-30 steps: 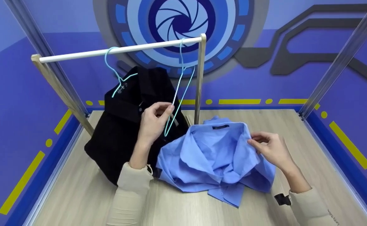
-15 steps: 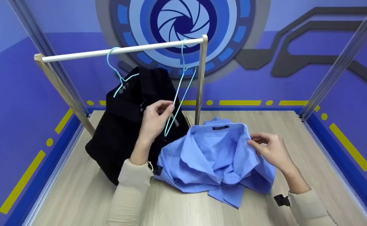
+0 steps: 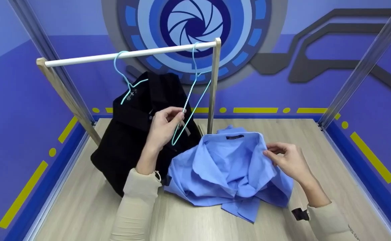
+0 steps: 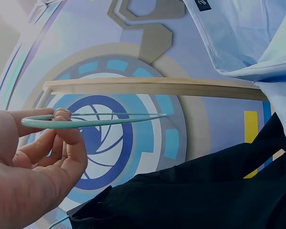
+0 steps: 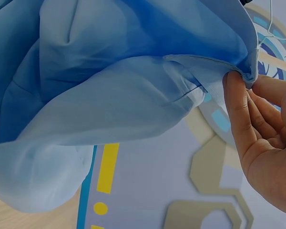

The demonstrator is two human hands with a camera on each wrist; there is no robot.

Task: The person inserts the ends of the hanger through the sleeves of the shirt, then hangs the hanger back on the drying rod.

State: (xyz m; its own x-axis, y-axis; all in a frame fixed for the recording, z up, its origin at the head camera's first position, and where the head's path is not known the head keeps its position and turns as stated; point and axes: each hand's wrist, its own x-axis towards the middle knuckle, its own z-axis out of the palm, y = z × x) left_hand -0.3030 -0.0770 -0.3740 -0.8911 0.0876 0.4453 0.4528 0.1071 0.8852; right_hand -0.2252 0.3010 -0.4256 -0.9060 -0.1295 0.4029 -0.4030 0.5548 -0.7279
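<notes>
A light teal wire hanger [image 3: 199,97] hangs by its hook near the right end of the white rail. My left hand [image 3: 162,129] pinches its near side between thumb and fingers; the left wrist view shows the same hanger [image 4: 100,123] in that grip. To the right, my right hand [image 3: 291,160] pinches the collar edge of a blue shirt [image 3: 212,177], which it holds up with the neck opening spread and the dark label showing. In the right wrist view the shirt [image 5: 119,105] droops from thumb and fingers.
A black garment [image 3: 125,150] hangs on another teal hanger [image 3: 116,67] at the left of the rack. The rack has a white rail [image 3: 81,59] and wooden posts. Pale wood-look tabletop [image 3: 188,224] lies below, with patterned blue walls behind and at both sides.
The left hand has drawn the near end of the hanger slightly to the left, and the hanger has turned a little, its far side now passing behind the post. The right hand and shirt look almost unmoved.
</notes>
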